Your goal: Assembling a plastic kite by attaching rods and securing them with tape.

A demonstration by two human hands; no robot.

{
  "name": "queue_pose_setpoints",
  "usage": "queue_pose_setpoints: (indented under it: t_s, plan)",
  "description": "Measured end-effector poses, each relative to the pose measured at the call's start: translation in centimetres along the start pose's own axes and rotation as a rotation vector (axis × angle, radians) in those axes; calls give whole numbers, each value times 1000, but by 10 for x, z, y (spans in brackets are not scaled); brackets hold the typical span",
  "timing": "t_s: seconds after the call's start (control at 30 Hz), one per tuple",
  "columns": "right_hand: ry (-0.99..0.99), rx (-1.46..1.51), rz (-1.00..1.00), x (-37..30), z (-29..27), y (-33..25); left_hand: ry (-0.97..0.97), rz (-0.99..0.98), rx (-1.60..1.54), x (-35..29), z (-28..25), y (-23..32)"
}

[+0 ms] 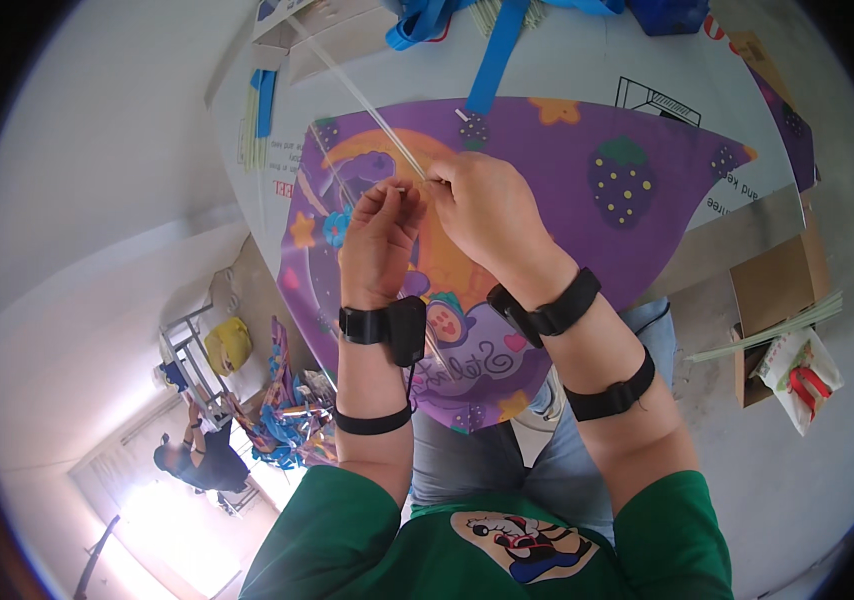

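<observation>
Rod [375, 116] extends forward, pinched by right hand [492, 210]; what left hand [377, 242] grips is unclear.

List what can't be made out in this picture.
All in the head view:
Pale thin strips: lower ends hidden by the right hand.
Left hand: anything in its grip is too small to tell.
Purple printed sheet: middle partly covered by the right hand.
Blue strips: upper parts cut off by the top edge.
Distant person: too small and blurred for detail.
</observation>
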State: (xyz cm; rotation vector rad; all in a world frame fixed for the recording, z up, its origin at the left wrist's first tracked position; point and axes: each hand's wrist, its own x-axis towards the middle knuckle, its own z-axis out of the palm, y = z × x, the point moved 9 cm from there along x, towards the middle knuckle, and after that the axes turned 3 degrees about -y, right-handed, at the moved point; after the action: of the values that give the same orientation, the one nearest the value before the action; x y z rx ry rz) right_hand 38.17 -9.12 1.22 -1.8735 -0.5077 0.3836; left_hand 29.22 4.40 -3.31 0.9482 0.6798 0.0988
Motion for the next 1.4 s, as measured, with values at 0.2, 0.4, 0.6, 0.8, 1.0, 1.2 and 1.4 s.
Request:
queue_pose_setpoints:
  t_s: [0.2, 0.4, 0.6, 0.8, 1.0, 1.2, 1.4]
  plan:
    - [184, 395, -15, 5, -18, -1, 24, 65, 112, -2, 9, 3]
    - [11, 879, 136, 9, -2, 10, -11, 87, 159, -6, 21, 6]
    - [38, 847, 155, 8, -5, 15, -20, 100, 130, -9, 33, 9]
    - [44, 899, 242, 5, -7, 16, -61, 105, 28, -8, 30, 9]
    - [34, 863, 230, 6, -4, 19, -73, 95, 7, -7, 30, 8]
    - [18, 724, 174, 6, -4, 14, -50, 116, 92, -8, 29, 12]
    - [70, 542, 70, 6, -16, 4, 3, 147, 252, -7, 21, 16]
